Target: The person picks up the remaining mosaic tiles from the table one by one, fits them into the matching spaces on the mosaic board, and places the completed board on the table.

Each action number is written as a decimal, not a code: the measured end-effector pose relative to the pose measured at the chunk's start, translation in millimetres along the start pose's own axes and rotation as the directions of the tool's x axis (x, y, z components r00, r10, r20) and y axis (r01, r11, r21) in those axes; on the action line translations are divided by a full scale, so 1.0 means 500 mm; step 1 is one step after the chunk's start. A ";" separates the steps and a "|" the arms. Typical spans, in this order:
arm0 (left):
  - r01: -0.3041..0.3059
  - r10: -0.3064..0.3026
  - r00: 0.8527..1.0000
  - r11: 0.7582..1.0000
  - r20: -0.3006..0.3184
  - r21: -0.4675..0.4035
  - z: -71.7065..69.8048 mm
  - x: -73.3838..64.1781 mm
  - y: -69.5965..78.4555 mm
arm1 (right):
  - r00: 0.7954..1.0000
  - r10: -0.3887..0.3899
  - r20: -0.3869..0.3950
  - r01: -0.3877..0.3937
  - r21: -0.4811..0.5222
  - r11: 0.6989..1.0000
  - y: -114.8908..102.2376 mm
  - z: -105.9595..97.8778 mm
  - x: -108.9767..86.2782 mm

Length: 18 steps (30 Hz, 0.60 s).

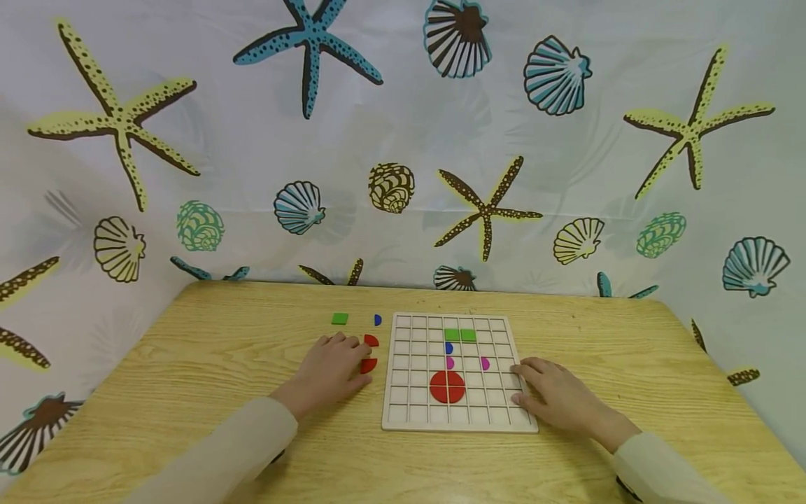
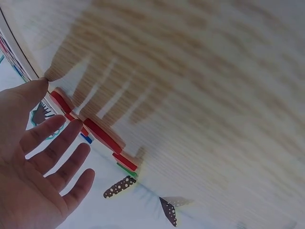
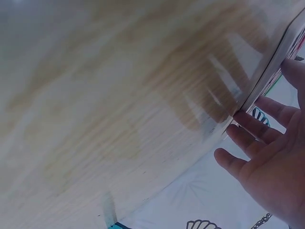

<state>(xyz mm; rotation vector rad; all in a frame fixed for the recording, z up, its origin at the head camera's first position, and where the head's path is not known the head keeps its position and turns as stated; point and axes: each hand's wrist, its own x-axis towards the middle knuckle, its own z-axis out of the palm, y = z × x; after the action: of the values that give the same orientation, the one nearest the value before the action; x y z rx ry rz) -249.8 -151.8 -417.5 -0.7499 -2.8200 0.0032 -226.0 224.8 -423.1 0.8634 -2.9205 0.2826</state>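
Pale sleeves nearest my remote camera, I see the left hand extended, fingers loose, unclenched, at two red pieces towards nine o'clock of the gridded board, right hand relaxed, fingertips at its three o'clock edge.

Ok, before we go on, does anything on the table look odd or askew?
Nothing looks spilled or damaged. The one mild oddity is the rightmost magenta piece on the gridded board: it sits apart from the other pieces there, though that may be intended.
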 end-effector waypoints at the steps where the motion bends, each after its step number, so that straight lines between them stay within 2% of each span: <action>1: 0.004 -0.004 1.000 1.000 0.001 -0.002 0.000 0.001 0.000 | 1.000 0.000 -0.002 0.000 0.001 1.000 0.001 0.001 0.000; 10: 0.038 -0.038 0.999 0.998 0.013 -0.047 0.000 0.014 -0.004 | 1.000 0.000 -0.001 0.000 0.024 1.000 0.006 0.006 0.001; 18: 0.036 -0.036 0.999 0.996 -0.005 -0.087 -0.002 0.016 -0.007 | 1.000 -0.004 -0.002 0.004 0.026 1.000 0.008 0.008 0.002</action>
<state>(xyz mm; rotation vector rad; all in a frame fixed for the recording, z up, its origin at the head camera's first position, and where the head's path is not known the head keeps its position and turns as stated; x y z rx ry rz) -258.1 -151.0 -414.5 -0.7156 -2.8421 -0.1281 -229.1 226.6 -427.4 0.8715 -2.9195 0.3213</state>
